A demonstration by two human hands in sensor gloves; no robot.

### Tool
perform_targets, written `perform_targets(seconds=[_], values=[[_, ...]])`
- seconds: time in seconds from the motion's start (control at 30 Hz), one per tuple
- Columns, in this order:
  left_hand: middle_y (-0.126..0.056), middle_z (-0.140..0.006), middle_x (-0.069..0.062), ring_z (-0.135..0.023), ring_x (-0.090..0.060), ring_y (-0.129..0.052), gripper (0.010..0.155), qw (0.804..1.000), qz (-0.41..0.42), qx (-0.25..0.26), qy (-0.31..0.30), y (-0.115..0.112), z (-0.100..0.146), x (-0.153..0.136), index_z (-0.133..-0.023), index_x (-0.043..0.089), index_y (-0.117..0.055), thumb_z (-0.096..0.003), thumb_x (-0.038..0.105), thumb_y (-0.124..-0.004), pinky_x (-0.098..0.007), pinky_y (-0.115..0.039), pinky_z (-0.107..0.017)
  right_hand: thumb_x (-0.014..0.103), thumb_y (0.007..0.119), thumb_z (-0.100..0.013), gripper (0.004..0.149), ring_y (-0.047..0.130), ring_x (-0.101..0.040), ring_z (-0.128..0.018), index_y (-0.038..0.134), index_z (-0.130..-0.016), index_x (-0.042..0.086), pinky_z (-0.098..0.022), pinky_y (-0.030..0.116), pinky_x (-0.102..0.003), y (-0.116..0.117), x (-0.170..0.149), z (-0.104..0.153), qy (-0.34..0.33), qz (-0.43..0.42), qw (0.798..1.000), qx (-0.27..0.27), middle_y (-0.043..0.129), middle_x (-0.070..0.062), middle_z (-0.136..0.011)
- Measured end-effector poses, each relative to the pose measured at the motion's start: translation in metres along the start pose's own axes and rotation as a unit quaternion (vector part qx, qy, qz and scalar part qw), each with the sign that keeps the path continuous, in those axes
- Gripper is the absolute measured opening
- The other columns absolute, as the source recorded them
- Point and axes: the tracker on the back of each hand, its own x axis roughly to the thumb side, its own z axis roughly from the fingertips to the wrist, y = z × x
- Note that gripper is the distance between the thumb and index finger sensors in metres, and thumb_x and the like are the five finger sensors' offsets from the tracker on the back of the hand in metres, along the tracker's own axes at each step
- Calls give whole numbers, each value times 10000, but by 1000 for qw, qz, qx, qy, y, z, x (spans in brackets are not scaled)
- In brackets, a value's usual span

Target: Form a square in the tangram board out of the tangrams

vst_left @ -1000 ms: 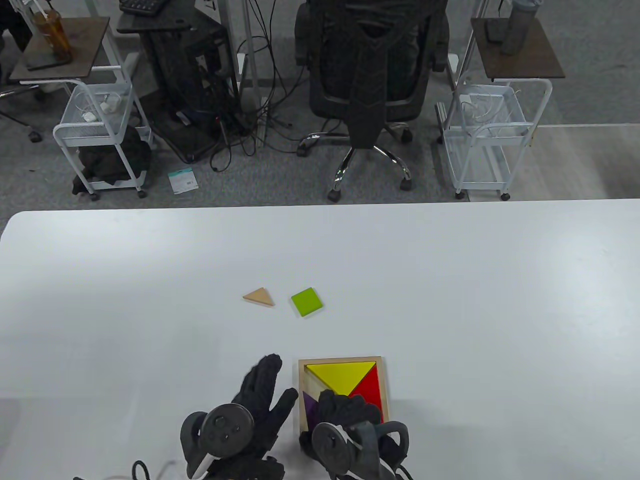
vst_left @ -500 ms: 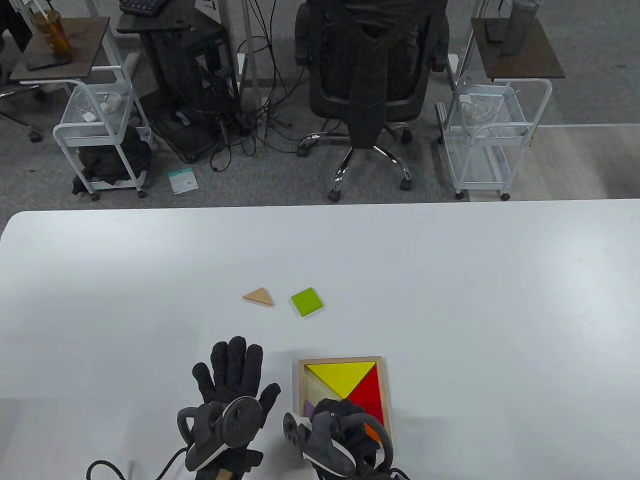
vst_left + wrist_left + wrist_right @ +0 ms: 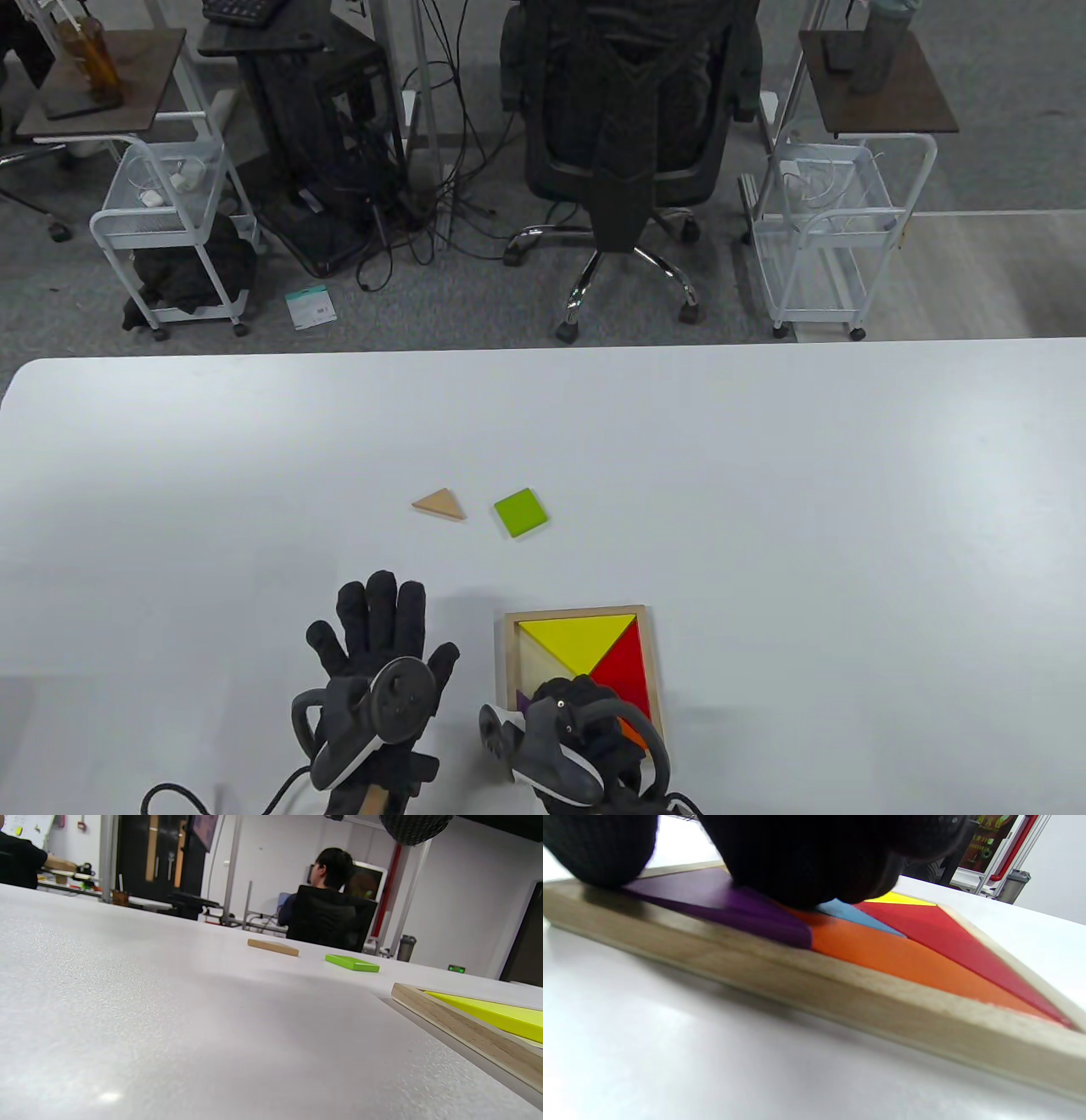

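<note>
**Purple piece being seated in the board's near-left corner**

Wood frames the tangram board [image 3: 655, 671], which lies near the table's [image 3: 848, 509] near edge, about midway along it. Yellow [image 3: 577, 635], red [image 3: 626, 669], orange [image 3: 903, 959] and blue [image 3: 852, 914] pieces already sit inside. Your right hand [image 3: 585, 713] rests over the board's near-left part, fingers curled down onto the purple piece [image 3: 712, 895]. The wrist view shows the fingertips [image 3: 806, 861] pressing its top face; whether they pinch its edges is hidden.

To seat it well, you probably need to press it flat and slide it against the frame and the orange edge until it sits level with its neighbours, leaving the bare pocket at the board's left edge free.

Your left hand [image 3: 382, 645] lies flat on the table just left of the board, fingers straight and spread, holding nothing.

Towards the table's middle, well apart from the board, wait a plain wooden triangle [image 3: 439, 504] and, just beside it, a green square [image 3: 520, 513].
</note>
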Motion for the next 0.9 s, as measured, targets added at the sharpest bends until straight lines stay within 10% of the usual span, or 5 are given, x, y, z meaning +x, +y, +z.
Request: perform_targets(seconds=[0.4,0.63,0.9], values=[[-130,-1183,-239,-1054,-541,-140,751,1000,-8,-13,4,0,0,1,-1150,168,-220,-593,542,-557,-747,-128,-643,624,654,-369,725,730,-353,-823,692,-980,236,-581,682,-418,-9,-25,3,34,-51,997,-43,692,-122,-987],[-98,-1179,-233,-1046,-538,-106,752,999,-8,-36,3,-2,-1,1,-1150,176,-205,-594,544,-551,-737,-96,-634,660,553,-372,808,-47,-229,-1081,235,-1083,443,-852,182,-481,-28,-127,8,165,-112,977,-78,-25,85,-1150],[-79,-1176,-230,-1043,-535,-95,752,998,-20,-55,2,-7,-3,3,-1148,181,-192,-594,543,-550,-730,-90,-639,692,551,-341,849,-241,-144,-1001,101,-1038,512,-842,40,-450,19,-193,10,231,-211,950,-10,-202,156,-1064]])
